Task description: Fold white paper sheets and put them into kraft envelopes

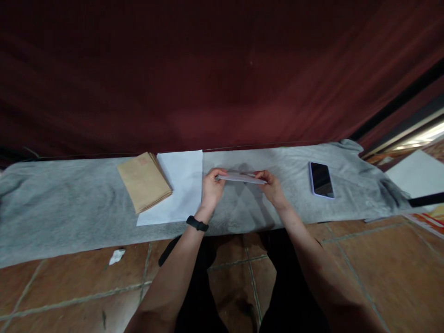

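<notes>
A folded sheet of white paper (242,178) is held up above the grey cloth, seen nearly edge-on. My left hand (212,186) pinches its left end, thumb and fingers closed on it. At the right end my right hand (272,186) grips the same paper between thumb and fingers. Just left of my left hand lies a stack of white paper (183,185), flat on the cloth. Several brown envelopes (144,182) rest in a pile partly over that stack.
Grey cloth (69,208) covers the long narrow surface. A phone (321,180) lies on its right part. Behind hangs a dark red curtain (222,92). A crumpled white scrap (117,256) is on the tiled floor, and more papers (421,171) are at the far right.
</notes>
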`<state>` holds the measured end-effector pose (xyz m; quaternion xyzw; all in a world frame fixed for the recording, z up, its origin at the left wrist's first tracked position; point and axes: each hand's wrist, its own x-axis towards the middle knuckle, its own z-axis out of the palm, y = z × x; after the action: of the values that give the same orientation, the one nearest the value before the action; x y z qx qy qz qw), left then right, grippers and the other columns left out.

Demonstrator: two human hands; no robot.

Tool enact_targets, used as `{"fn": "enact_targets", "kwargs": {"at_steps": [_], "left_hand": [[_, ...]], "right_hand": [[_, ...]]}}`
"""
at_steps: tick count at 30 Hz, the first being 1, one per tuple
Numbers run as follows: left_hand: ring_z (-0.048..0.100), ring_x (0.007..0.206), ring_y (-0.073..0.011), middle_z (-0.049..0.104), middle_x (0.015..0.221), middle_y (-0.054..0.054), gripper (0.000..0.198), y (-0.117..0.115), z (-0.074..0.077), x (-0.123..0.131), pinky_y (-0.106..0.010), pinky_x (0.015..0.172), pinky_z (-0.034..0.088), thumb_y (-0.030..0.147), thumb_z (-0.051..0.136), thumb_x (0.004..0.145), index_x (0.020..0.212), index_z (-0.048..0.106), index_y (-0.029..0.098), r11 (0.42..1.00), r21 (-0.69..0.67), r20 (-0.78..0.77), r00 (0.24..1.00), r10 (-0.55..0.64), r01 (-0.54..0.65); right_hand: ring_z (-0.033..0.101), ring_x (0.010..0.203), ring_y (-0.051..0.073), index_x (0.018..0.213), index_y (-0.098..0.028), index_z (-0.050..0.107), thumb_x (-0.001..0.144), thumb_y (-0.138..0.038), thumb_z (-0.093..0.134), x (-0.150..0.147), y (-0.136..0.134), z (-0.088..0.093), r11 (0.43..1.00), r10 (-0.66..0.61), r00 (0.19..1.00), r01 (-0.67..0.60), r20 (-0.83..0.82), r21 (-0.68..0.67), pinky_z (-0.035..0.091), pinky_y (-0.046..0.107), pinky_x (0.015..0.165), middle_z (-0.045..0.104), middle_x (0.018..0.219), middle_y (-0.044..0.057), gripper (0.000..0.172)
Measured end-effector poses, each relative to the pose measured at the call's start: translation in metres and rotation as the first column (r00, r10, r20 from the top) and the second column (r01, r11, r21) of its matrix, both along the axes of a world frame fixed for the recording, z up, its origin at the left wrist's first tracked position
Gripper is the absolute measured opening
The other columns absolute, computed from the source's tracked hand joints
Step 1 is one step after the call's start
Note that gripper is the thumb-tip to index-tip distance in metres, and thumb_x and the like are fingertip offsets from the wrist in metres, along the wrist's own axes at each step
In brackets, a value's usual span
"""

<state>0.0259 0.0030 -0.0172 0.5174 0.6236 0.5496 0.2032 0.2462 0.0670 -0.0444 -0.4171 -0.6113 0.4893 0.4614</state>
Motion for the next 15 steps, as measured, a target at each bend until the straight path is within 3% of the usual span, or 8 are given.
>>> {"fn": "enact_targets", "kwargs": {"at_steps": [2,4,8,11,15], "left_hand": [[0.066,0.1,-0.0184,0.07,0.101,-0.003,0.022,-0.004,0.006,-0.001,-0.033,0.095,0.051,0.002,0.056,0.076,0.08,0.066,0.021,0.999,0.017,-0.159,0.986,-0.042,0.045],[0.064,0.108,-0.0199,0.069,0.108,-0.004,0.027,-0.008,0.009,-0.003,-0.035,0.099,0.051,0.0,0.053,0.077,0.085,0.066,0.022,0.995,-0.045,-0.33,0.939,-0.1,0.09],[0.06,0.114,-0.0233,0.067,0.113,-0.006,0.036,-0.017,0.009,-0.004,-0.039,0.103,0.05,-0.003,0.048,0.078,0.095,0.066,0.022,0.964,-0.204,-0.578,0.773,-0.261,0.173],[0.061,0.108,-0.0249,0.068,0.106,-0.007,0.033,-0.025,0.008,-0.001,-0.04,0.1,0.05,-0.002,0.046,0.082,0.096,0.064,0.021,0.922,-0.316,-0.679,0.625,-0.385,0.224],[0.062,0.105,-0.0247,0.068,0.106,-0.008,0.03,-0.035,0.007,0.004,-0.039,0.099,0.05,-0.001,0.046,0.086,0.097,0.064,0.02,0.864,-0.424,-0.726,0.468,-0.504,0.272]], "right_hand": [[0.066,0.101,0.023,0.083,-0.023,0.063,0.074,-0.025,0.064,0.004,-0.001,0.003,0.99,-0.029,0.99,0.009,0.137,0.143,0.049,0.038,0.095,0.071,0.104,0.006,0.009],[0.064,0.109,0.023,0.089,-0.023,0.064,0.075,-0.016,0.059,0.009,-0.003,0.006,0.968,-0.043,0.941,-0.044,0.335,0.248,0.048,0.038,0.099,0.07,0.11,0.006,0.017],[0.061,0.119,0.025,0.101,-0.023,0.067,0.072,-0.001,0.054,0.018,-0.008,0.009,0.923,-0.053,0.736,-0.222,0.675,0.314,0.046,0.04,0.104,0.069,0.123,0.007,0.038],[0.059,0.122,0.025,0.107,-0.023,0.068,0.074,0.003,0.053,0.024,-0.01,0.006,0.9,-0.04,0.643,-0.309,0.765,0.306,0.046,0.04,0.105,0.067,0.129,0.007,0.045],[0.059,0.125,0.022,0.109,-0.023,0.071,0.082,0.003,0.049,0.033,-0.011,-0.001,0.893,0.004,0.611,-0.358,0.792,0.272,0.046,0.039,0.107,0.067,0.133,0.006,0.044]]}}
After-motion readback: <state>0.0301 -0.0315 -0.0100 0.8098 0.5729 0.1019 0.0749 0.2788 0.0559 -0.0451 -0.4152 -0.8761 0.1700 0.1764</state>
